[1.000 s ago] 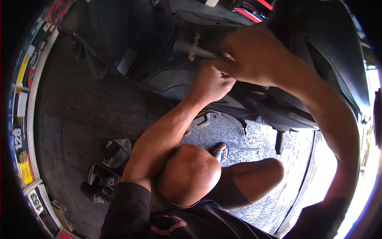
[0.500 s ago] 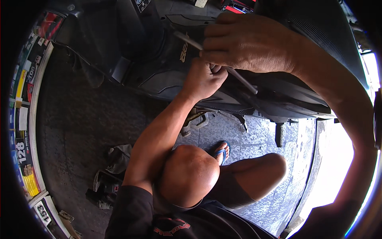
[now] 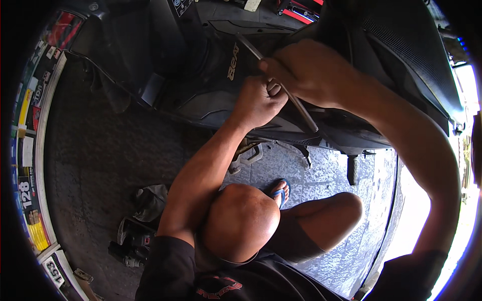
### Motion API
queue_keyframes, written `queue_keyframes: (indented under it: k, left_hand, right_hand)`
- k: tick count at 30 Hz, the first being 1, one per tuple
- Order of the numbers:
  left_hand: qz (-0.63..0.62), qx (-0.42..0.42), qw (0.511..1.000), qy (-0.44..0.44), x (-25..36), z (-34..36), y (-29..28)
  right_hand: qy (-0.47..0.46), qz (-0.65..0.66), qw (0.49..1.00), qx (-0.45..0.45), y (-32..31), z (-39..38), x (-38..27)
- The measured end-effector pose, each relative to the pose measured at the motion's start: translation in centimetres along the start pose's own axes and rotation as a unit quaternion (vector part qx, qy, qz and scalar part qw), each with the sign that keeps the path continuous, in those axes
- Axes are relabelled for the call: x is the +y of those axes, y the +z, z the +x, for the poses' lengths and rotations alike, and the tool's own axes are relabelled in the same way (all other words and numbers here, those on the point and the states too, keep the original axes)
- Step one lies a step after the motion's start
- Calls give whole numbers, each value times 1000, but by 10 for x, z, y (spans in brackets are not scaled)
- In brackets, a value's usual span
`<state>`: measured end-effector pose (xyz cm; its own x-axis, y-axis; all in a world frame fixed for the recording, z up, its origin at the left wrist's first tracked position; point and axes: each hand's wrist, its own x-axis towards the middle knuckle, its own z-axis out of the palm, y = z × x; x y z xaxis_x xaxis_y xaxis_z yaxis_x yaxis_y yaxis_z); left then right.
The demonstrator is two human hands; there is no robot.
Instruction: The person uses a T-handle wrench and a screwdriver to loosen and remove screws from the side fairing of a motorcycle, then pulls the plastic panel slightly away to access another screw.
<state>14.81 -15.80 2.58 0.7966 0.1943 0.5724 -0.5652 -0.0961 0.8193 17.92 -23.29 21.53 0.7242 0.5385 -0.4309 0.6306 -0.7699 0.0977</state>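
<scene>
Over the side of a dark scooter [image 3: 196, 103], both my hands meet at a slim metal T-handle wrench [image 3: 304, 116]. Its bar slants from upper left to lower right; the shaft is hidden behind my hands. My left hand [image 3: 261, 102] is a fist beside the middle of the bar, fingers curled as if around the hidden shaft. From the right, my right hand [image 3: 316, 75] grips the bar above that fist, its thumb lying along the metal. Its other fingers are mostly out of sight. The wrench's working end cannot be seen.
The scooter's textured seat [image 3: 401, 60] is at upper right, a footpeg [image 3: 353, 170] below it. A black power tool [image 3: 133, 246] and a grey cloth [image 3: 150, 202] lie on the floor at lower left. A display case [image 3: 47, 150] lines the left; a red tool tray [image 3: 301, 12] is at the top.
My right hand has turned and moved slightly down, so its thumb now shows on the bar. The bar has swung to a steeper slant. My left fist has stayed nearly in place.
</scene>
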Motion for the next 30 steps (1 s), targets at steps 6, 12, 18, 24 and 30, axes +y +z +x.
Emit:
queue_keyframes:
  k: [6,12,18,24,30]
  left_hand:
    - [-49,-51,995,-77,4,1,-1]
    - [-12,-60,998,-8,-5,-1,3]
    - [19,-65,996,-64,-10,-10,-10]
    - [362,-113,925,-10,15,-64,-40]
    - [404,-196,893,5,5,-58,-73]
  right_hand:
    - [-462,-253,811,255,-9,0,30]
    - [-205,-238,945,85,-6,-2,1]
    - [-61,27,981,184,28,10,7]
    - [-54,112,986,114,33,-2,10]
    - [-147,73,935,314,13,-27,15]
